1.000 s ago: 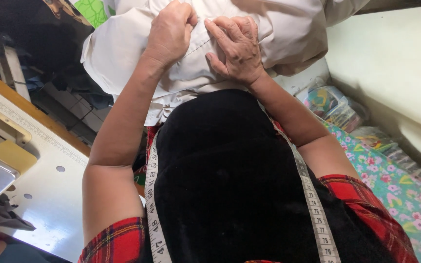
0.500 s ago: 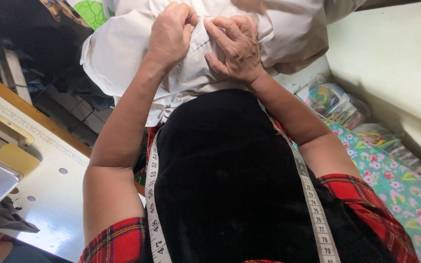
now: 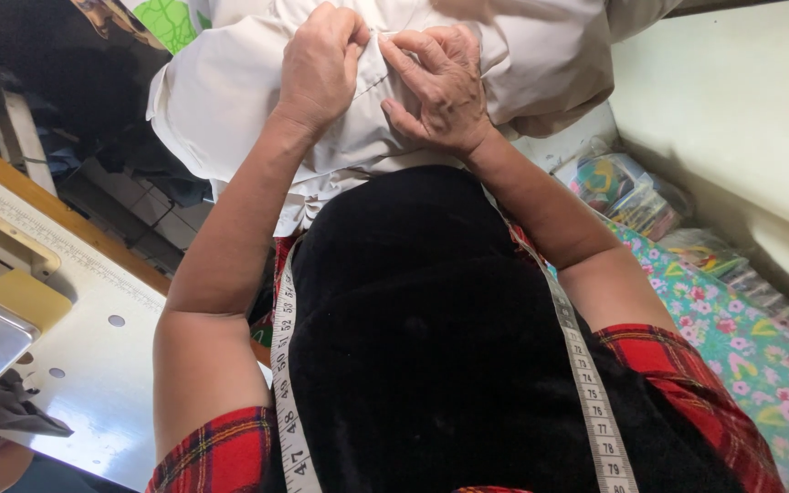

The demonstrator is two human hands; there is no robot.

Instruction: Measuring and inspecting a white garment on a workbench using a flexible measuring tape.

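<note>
right hand's (image 3: 440, 87) fingers shifted; two hands pinch one cream garment (image 3: 230, 91).

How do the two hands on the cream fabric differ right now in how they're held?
The left hand is curled almost into a fist, knuckles up, pinching the cream fabric at its fingertips; the right hand is looser, fingers bent and spread, thumb out to the side. The left hand's back faces the camera squarely, while the right hand is turned more side-on. Both rest on the fabric, and their fingertips meet at one spot along a stitched seam.
</note>
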